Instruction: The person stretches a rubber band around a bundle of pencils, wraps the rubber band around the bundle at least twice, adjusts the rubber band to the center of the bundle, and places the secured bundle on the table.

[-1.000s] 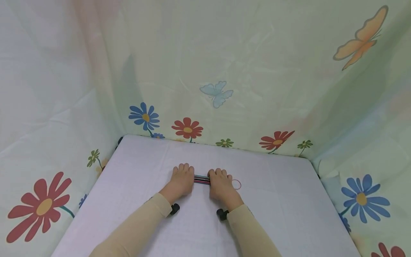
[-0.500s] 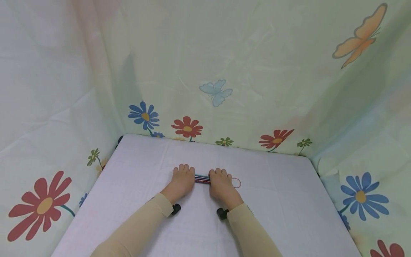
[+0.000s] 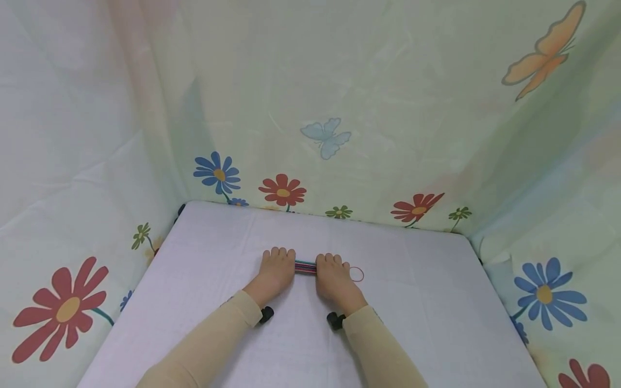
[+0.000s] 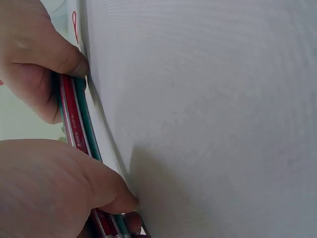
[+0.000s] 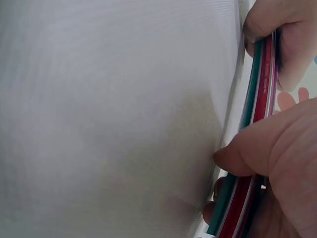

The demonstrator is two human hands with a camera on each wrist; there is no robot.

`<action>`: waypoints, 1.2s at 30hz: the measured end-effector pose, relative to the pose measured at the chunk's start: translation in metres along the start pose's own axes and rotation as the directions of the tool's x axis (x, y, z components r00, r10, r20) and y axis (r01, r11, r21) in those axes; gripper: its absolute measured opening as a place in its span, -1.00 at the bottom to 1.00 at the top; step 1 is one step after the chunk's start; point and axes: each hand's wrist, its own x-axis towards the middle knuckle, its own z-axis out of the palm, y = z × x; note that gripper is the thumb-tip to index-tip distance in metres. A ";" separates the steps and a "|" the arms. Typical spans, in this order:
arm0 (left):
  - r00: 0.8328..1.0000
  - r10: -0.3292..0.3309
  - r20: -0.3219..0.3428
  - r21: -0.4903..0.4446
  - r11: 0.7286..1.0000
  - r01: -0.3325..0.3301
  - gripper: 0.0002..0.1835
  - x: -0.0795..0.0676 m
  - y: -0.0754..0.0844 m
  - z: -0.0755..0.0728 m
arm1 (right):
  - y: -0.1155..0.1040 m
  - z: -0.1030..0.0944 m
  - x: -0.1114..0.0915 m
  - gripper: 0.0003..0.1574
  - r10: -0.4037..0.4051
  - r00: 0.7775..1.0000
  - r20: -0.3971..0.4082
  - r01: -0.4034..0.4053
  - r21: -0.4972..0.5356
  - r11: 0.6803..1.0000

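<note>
A bundle of striped pencils in red, green and dark colours lies crosswise between the two hands. My left hand grips the bundle's left part, thumb below and fingers over the far side. On the right part, my right hand holds it the same way, a short gap from the left. Small print runs along a red pencil in the left wrist view. The right wrist view shows green and red pencils side by side, their ends hidden by the hands. A thin red rubber band lies just right of the right hand.
A white cloth covers the table. Behind it and at both sides hangs a pale curtain printed with flowers and butterflies. Black wrist devices sit under the cuffs of the beige sleeves.
The left hand has shifted very slightly to the right, narrowing the stretch of pencils between the hands. The visible colour stripes have changed a little. The rubber band stays in place.
</note>
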 end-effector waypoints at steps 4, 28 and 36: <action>1.000 0.006 -0.023 0.010 1.000 -0.006 -0.86 0.001 0.000 0.002 | -0.001 -0.002 -0.002 -0.71 -0.012 1.000 0.003 0.012 0.017 1.000; 0.986 0.034 -0.166 0.109 0.994 -0.016 -0.82 -0.001 0.009 0.009 | -0.003 0.000 -0.003 -0.81 -0.015 0.990 -0.141 0.011 -0.025 1.000; 0.987 0.008 -0.160 0.083 0.997 0.005 -0.83 0.001 0.005 0.005 | 0.001 -0.001 -0.003 -0.72 0.028 0.980 -0.196 -0.033 -0.024 0.999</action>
